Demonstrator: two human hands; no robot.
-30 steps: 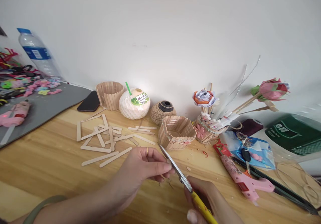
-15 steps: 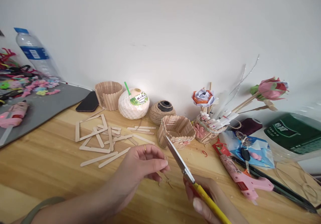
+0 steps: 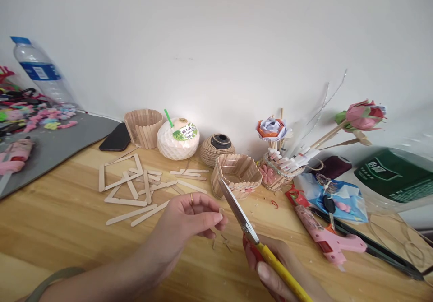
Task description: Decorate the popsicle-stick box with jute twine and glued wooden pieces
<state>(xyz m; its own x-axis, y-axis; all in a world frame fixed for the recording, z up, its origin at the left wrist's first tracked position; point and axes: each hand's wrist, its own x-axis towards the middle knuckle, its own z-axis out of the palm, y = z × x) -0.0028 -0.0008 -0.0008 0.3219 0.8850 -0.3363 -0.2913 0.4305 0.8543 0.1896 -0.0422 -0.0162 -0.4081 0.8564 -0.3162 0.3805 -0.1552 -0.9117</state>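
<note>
Pinched a tiny pale scrap (image 3: 221,211) in the left hand (image 3: 198,216), over the counter (image 3: 50,220); gripped yellow-handled scissors (image 3: 251,235) in the right hand (image 3: 275,266), slanted clear of that pinch, perhaps for safety.

Scissors (image 3: 249,230) are right of the sticks (image 3: 147,187) and before the nearest basket (image 3: 244,169), with a twine spool (image 3: 214,155) behind it.

btl lbl (image 3: 384,173): 怡寶 (coconut txt (image 3: 187,132) blurry)
</note>
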